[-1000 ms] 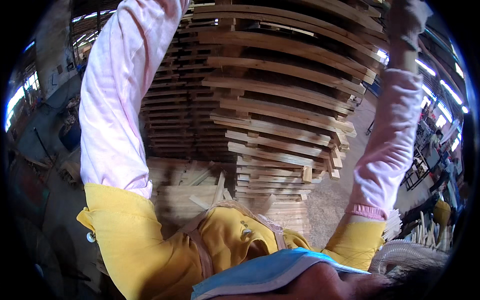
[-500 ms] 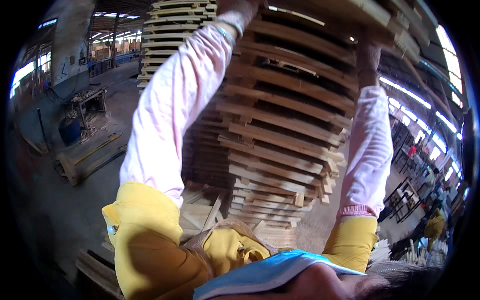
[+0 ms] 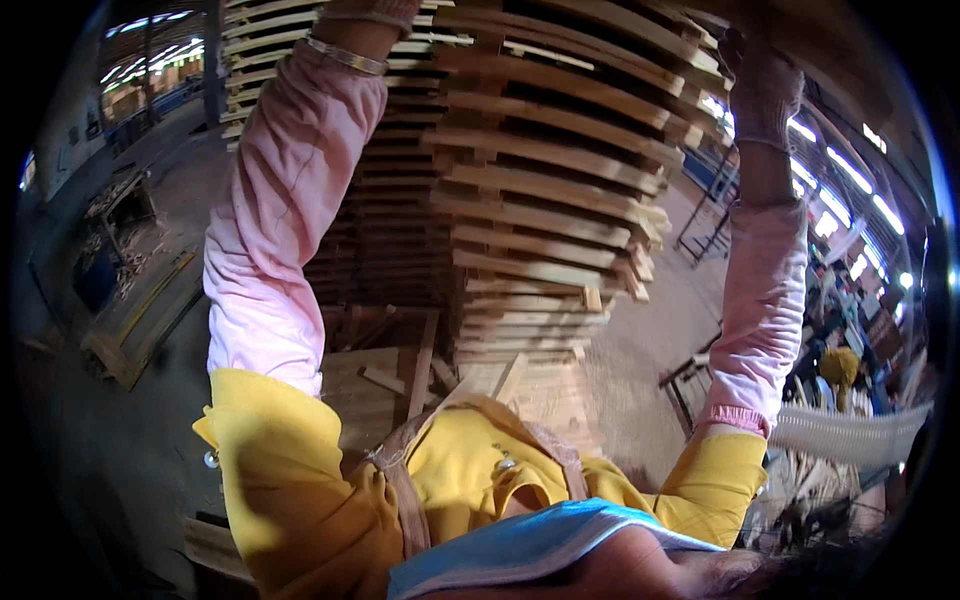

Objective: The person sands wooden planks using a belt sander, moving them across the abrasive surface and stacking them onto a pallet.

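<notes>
My left hand (image 3: 372,12), gloved, is at the top edge, in front of the stacked wood; its fingers are cut off by the frame. On the right, my right hand (image 3: 766,92) in a pale knit glove is raised, its fingers curled against a dark, blurred wooden piece (image 3: 850,45) overhead. Most of that piece lies in shadow or outside the picture. Between my arms rises a tall stack of slatted wooden frames (image 3: 545,185), with uneven ends jutting to the right.
More stacked slats (image 3: 265,45) stand at the back left. Loose boards (image 3: 395,385) lie by the stack's foot. Left are a low bench (image 3: 125,205), a blue bin (image 3: 95,280) and a floor trolley (image 3: 140,335). A ribbed hose (image 3: 850,432), a metal rack (image 3: 685,385) and other people are at right.
My left hand has moved left and up, mostly out of view. My right hand has shifted slightly right and shows more. The wooden piece overhead has moved right and darkened; the view has turned.
</notes>
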Demonstrator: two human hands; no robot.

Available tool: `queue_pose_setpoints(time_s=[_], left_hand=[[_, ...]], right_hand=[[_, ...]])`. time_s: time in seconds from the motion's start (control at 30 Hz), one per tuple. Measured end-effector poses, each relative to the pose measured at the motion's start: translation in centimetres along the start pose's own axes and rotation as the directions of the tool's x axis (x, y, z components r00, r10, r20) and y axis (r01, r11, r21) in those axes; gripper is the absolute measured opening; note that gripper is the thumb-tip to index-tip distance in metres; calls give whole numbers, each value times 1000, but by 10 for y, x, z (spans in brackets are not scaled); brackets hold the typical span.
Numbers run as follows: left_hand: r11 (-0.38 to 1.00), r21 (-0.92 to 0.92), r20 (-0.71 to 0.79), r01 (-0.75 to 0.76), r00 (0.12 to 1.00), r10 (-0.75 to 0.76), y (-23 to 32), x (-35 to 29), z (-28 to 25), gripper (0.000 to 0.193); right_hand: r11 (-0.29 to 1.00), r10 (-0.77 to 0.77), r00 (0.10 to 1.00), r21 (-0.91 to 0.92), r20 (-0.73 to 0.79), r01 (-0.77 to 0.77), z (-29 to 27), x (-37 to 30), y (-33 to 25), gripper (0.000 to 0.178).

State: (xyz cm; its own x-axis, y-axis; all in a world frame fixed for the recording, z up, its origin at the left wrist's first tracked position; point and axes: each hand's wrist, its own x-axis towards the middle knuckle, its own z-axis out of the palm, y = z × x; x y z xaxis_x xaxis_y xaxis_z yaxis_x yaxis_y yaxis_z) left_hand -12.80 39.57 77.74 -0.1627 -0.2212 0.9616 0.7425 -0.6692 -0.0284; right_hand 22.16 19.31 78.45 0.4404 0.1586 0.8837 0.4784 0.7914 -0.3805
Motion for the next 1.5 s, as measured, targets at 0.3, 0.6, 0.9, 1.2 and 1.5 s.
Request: queue_pose_setpoints(time_s=[0.3,0.6,0.9,1.2,1.5], left_hand=[[897,-430,-230,-103,973,2,-8,-38,-193,38],[970,-69,55,-235,969,239,-79,-157,-318,65],[831,-420,851,-365,160,501,-49,-567,-447,22],[922,319,714,220,-695,-81,-96,-708,-614,23],[-647,731,233,219,-970,-64,-113,-731,-642,22]], right_hand=[[960,-155,986,225,-69,167,44,-171,-133,16],[806,-461,887,-434,-34,402,34,-384,-153,29],[415,760,644,-693,-93,-590,-83,-802,-85,29],[-305,952,-167,-751,-257,-585,-177,-1088,-182,30],[-451,883,-391,-705,-261,-548,-167,-1168,-184,32]])
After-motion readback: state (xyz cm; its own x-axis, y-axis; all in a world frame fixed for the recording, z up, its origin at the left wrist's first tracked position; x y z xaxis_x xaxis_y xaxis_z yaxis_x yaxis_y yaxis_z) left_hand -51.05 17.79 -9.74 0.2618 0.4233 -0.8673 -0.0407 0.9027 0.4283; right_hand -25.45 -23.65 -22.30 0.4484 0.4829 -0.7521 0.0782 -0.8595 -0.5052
